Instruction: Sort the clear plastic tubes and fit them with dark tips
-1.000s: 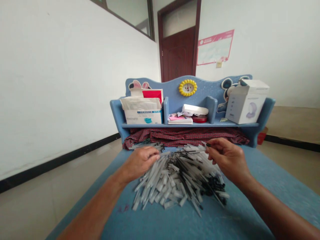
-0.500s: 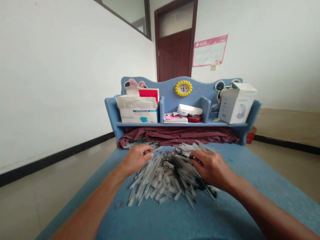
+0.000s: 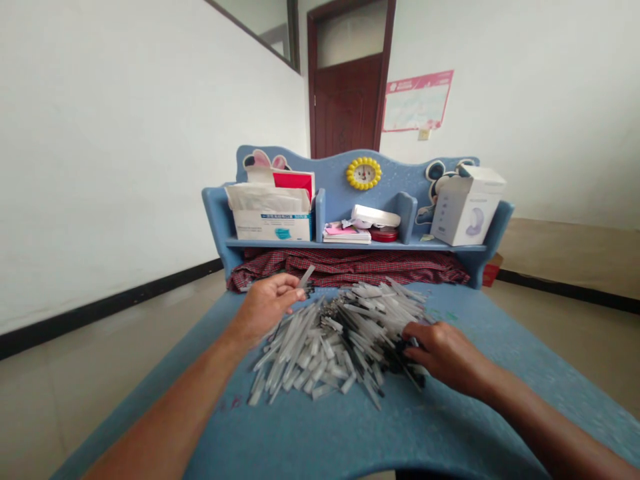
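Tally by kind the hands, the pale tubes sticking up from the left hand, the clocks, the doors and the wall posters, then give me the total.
Hands: 2 (left hand, right hand)
Pale tube sticking up from the left hand: 1
Yellow-rimmed clock: 1
Door: 1
Wall poster: 1
Total: 6

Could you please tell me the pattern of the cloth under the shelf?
The cloth is checked in red and dark lines; the head view shows it.
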The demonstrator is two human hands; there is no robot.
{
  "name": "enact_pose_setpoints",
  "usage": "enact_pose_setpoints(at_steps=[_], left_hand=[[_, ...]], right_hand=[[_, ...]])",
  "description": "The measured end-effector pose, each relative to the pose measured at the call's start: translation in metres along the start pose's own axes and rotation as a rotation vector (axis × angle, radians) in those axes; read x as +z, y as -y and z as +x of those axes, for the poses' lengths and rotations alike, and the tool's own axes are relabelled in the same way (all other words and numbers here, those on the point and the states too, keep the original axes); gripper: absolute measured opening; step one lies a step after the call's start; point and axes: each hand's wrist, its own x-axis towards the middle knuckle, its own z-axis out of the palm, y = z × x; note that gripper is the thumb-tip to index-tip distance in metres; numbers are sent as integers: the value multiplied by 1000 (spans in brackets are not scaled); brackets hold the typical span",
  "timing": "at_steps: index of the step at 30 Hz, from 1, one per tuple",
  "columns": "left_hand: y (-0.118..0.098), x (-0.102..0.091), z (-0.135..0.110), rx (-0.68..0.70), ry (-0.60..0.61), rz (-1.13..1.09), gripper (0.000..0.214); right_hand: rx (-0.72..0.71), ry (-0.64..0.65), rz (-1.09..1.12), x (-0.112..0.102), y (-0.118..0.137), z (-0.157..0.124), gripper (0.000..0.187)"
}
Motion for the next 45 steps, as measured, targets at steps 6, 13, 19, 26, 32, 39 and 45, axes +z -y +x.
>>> enact_pose_setpoints(at_steps=[6, 13, 19, 26, 32, 39, 45], left_hand=[[-10, 2, -8, -133, 15, -492, 24], [-23, 13, -20, -111, 158, -795, 11], [-41, 23, -25, -92, 125, -875, 3], [-62, 26, -5, -169, -179, -838, 13], [-65, 35, 24, -166, -386, -731, 21], [-72, -12, 47, -129, -540, -372, 21], [-39, 1, 15, -214, -170, 203, 19]], right_hand=[[5, -24, 124, -9, 15, -3, 29], [-118, -74, 426, -25, 80, 26, 23], [-54, 88, 975, -14, 122, 68, 30], [77, 123, 1389, -5, 156, 73, 33], [130, 16, 1271, -21, 161, 86, 34], [-60, -7, 811, -3, 156, 26, 40], [18, -93, 256, -12, 119, 46, 36]])
